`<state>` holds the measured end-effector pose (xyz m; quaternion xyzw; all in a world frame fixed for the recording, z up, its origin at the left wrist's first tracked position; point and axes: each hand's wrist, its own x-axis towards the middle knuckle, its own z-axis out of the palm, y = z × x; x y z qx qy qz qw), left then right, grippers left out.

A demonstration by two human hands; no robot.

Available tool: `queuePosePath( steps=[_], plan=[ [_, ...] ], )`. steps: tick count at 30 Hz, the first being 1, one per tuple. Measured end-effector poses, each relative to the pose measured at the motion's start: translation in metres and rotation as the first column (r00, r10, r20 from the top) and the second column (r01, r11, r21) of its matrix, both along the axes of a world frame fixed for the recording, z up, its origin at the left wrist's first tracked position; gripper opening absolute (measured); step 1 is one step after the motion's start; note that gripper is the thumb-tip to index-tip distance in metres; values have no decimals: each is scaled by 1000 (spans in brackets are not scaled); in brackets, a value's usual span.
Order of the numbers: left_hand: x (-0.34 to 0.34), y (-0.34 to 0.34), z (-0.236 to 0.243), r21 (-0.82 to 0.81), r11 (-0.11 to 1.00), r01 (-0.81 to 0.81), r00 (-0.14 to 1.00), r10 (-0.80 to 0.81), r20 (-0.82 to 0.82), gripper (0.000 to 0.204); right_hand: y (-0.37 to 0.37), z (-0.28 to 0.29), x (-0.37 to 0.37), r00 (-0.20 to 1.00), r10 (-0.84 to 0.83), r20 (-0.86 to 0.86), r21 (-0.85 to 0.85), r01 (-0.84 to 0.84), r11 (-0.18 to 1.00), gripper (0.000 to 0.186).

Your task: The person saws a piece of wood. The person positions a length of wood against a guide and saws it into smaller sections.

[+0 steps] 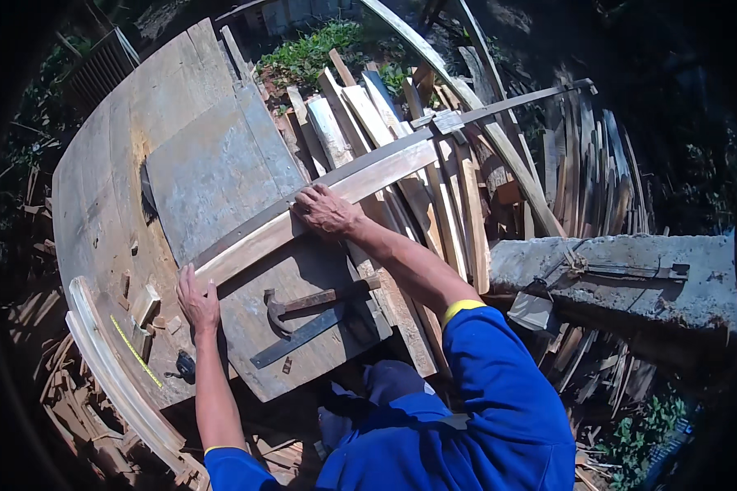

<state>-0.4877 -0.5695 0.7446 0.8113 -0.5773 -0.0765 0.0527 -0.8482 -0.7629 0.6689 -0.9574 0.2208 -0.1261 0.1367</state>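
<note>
A pale wooden strip (250, 250) lies slantwise over the bench, its far right end reaching past the bench edge. Along its far side runs a long dark bar (516, 101) with a block-like fitting (446, 123) partway along. My right hand (327, 211) is closed over the strip near its middle, fingers against the dark bar. At the strip's near left end, my left hand (198, 303) grips it, thumb on the near side. Below the strip lie a claw hammer (315, 301) and a flat dark straight piece (299, 335).
The worn wooden bench (106, 180) carries a grey board (221, 176), a yellow measuring tape (135, 352), and small offcuts (146, 304). Curved pale strips (115, 380) line its left edge. Stacked planks (368, 119) stand behind; a concrete beam (630, 245) is at right.
</note>
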Motion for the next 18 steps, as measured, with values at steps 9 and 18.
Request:
queuePosePath(
  steps=[9,18],
  plan=[
    [-78,-85,-15,314,873,373,923,-383,-33,110,6,-4,4,990,-101,103,32,98,995,39],
    [-75,-88,-21,290,840,459,867,-495,59,116,11,4,4,974,-164,156,56,157,986,27]
  ],
)
